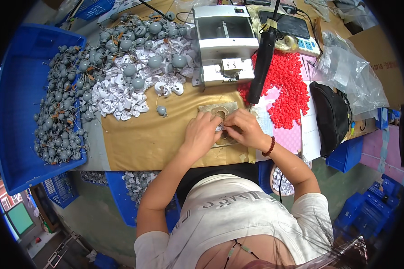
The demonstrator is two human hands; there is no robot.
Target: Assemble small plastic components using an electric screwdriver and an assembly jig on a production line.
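My left hand (pixel 204 130) and my right hand (pixel 245 129) meet over a flat tan block (pixel 205 108) with round recesses, lying on the brown-covered table. Between the fingertips shows a small white plastic part (pixel 219 127). The left fingers are closed on its side. The right thumb and fingers pinch together against the same spot, and what they grip is hidden. A single grey ball-shaped piece with a wire (pixel 161 110) lies left of the hands.
White plastic parts (pixel 116 94) pile up at left, beside grey ball pieces (pixel 60 107) in a blue tray (pixel 20 112). Behind stands a white machine (pixel 226 42). A black-handled tool (pixel 262 62) hangs over small red pieces (pixel 289 85). A black pouch (pixel 330 116) lies at right.
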